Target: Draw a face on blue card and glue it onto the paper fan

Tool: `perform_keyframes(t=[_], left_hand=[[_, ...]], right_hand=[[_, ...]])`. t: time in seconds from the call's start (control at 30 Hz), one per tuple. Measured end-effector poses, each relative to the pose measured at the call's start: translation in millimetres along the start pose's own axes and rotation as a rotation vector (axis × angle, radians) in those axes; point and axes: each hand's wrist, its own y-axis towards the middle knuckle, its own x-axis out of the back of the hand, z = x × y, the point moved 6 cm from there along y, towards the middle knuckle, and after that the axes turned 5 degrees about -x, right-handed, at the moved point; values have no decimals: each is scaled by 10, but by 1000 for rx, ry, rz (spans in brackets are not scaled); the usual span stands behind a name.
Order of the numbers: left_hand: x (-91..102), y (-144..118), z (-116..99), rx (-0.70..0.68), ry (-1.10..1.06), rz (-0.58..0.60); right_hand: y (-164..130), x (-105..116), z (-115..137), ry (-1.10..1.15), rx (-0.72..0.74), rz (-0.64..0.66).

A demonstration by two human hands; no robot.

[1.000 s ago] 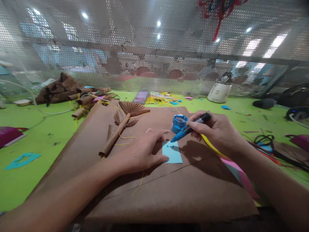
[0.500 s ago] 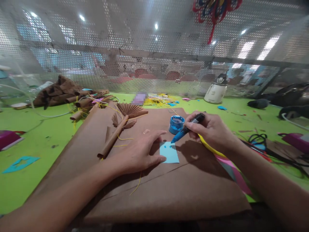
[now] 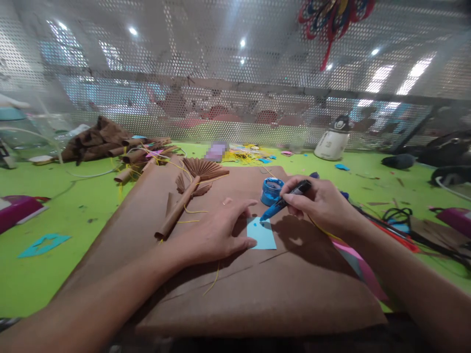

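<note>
A small light-blue paper square (image 3: 263, 239) with a few darker blue marks near its top edge lies on brown paper (image 3: 235, 296). My left hand (image 3: 217, 230) rests at its left side, thumb and fingers spread apart, the thumb touching the edge. Pinched in my right hand (image 3: 312, 198) is a blue marker (image 3: 274, 208) with a black end, tilted so its blue tip is at the square's top edge. Just behind the marker stands an open blue paint jar (image 3: 271, 191). A pleated brown paper fan shape with a rolled stem (image 3: 180, 208) lies left of my left hand.
Rolled brown paper pieces (image 3: 127, 174) and crumpled brown paper (image 3: 96, 139) sit at the back left. A white bottle (image 3: 332, 143) stands at the back right. Dark cords (image 3: 395, 215) lie on the right, a blue cut-out (image 3: 43, 245) on the left. Perforated panel behind.
The view has shifted slightly, moving everything a little to the right and down. The marker tip stays near the square's top edge, in a slightly different spot. My left hand keeps its place.
</note>
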Motion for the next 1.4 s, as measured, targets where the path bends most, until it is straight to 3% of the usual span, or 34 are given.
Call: perform_keyframes(t=[1.4], left_hand=[[3, 2, -11, -19, 23, -1]], right_hand=[[17, -6, 23, -89, -3, -15]])
